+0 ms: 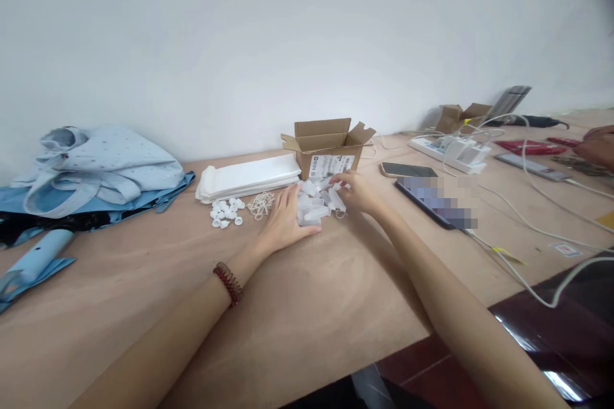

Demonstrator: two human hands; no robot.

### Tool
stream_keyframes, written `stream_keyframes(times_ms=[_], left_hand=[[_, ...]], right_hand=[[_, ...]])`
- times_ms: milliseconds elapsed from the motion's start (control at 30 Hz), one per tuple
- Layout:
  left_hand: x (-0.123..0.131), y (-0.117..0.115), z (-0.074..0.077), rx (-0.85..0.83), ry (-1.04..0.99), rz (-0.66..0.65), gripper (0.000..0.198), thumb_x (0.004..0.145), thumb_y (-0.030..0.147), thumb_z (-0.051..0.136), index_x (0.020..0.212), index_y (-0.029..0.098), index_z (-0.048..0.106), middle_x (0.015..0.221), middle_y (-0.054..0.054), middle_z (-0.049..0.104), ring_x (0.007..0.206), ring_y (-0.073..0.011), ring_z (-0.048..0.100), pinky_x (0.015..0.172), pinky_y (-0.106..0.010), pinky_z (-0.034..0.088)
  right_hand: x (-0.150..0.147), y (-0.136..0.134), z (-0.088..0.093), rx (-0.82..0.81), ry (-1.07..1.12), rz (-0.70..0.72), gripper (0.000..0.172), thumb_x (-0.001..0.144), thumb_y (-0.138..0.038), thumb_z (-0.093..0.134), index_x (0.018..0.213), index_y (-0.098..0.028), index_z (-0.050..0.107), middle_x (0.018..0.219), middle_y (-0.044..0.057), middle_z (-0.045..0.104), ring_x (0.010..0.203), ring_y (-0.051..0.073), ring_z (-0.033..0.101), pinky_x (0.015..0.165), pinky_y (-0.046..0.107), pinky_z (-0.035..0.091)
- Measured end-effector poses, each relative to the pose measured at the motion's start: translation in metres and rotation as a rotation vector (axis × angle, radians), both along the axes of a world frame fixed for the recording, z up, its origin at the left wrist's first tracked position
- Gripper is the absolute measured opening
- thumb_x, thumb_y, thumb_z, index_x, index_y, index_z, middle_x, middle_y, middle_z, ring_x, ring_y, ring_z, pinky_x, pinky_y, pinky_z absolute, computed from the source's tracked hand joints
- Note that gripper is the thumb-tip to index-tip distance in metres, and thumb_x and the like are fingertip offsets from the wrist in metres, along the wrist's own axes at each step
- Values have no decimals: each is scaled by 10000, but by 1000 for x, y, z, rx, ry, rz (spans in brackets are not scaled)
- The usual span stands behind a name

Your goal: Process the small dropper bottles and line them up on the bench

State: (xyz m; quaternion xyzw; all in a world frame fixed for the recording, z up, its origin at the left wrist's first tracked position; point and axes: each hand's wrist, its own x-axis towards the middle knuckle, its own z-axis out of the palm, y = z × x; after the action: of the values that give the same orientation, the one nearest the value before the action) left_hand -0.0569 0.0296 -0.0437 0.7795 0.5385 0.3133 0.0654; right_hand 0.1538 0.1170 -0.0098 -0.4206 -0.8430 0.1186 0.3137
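Head view: heap of translucent white plastic tubes (314, 206), on the wooden table (311, 307) before an open brown cardboard box (326, 148), is touched by the flat, spread left hand (286, 220) and the curled right hand (357, 192) (grip indiscernible); gathering is judged under way, a fingertip pinch being needed for any single tube.

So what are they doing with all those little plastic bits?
A person has both hands at a pile of small clear plastic pieces on the table, before an open cardboard box. The left hand rests flat against the pile; the right hand touches its far side. Little white caps lie to the left.
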Motion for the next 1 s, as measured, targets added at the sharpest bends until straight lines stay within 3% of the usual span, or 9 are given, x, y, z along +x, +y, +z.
stream_keyframes(times_ms=[167, 267, 367, 467, 633, 833, 900, 1000], left_hand=[[0, -4, 1, 25, 24, 0, 948, 657, 510, 714, 1412, 225, 217, 1472, -134, 257, 1362, -322, 222, 1102, -487, 218], [1, -5, 1, 38, 37, 5, 938, 658, 514, 711, 1406, 216, 229, 1464, -139, 266, 1356, -323, 230, 1098, -487, 222], [1, -6, 1, 46, 40, 7, 940, 657, 518, 711, 1403, 201, 234, 1459, -147, 270, 1351, -326, 233, 1098, -487, 222], [1, -6, 1, 51, 36, 5, 938, 661, 518, 709, 1402, 195, 234, 1450, -148, 282, 1342, -324, 252, 1096, -479, 232], [1, -6, 1, 53, 21, -1, 954, 660, 514, 713, 1407, 189, 218, 1446, -152, 288, 1340, -326, 257, 1096, -482, 238], [1, -6, 1, 67, 13, -11, 1006, 665, 522, 709, 1440, 224, 141, 1467, -144, 253, 1354, -335, 230, 1094, -508, 229], [1, -6, 1, 48, 19, -9, 997, 670, 521, 707, 1444, 236, 147, 1471, -141, 243, 1357, -338, 219, 1089, -516, 231], [1, -7, 2, 15, 37, -6, 965, 681, 523, 699, 1445, 254, 173, 1478, -136, 223, 1362, -343, 202, 1083, -521, 242]], right_hand=[[-3, -6, 4, 10, -94, -1, 309, 734, -58, 439, 869, -169, 693, 818, 66, 617, 743, 179, 561, 701, 267, 418], [-5, -8, 3, -2, -121, -43, 196, 814, -206, 482, 892, -168, 658, 790, 60, 629, 687, 174, 561, 654, 265, 399], [-5, -8, -1, -58, -120, -72, 253, 790, -349, 573, 970, -173, 587, 734, 35, 641, 645, 177, 567, 610, 262, 383], [-6, -9, -1, -107, -97, -106, 274, 738, -269, 605, 988, -173, 546, 689, 16, 629, 626, 176, 565, 583, 259, 376], [-14, -16, 5, -224, 161, -135, 224, 710, -259, 636, 888, -167, 536, 750, 30, 616, 648, 163, 569, 561, 255, 418], [-36, -26, 3, -506, 544, 73, 158, 791, -296, 590, 866, -171, 530, 704, 19, 623, 550, 130, 575, 513, 249, 460], [-37, -24, 1, -506, 596, 97, 94, 791, -237, 566, 843, -168, 530, 756, 34, 630, 593, 137, 603, 547, 258, 479], [-29, -15, -1, -390, 546, 20, 55, 762, -158, 550, 813, -167, 531, 778, 31, 618, 604, 138, 602, 571, 264, 473]])
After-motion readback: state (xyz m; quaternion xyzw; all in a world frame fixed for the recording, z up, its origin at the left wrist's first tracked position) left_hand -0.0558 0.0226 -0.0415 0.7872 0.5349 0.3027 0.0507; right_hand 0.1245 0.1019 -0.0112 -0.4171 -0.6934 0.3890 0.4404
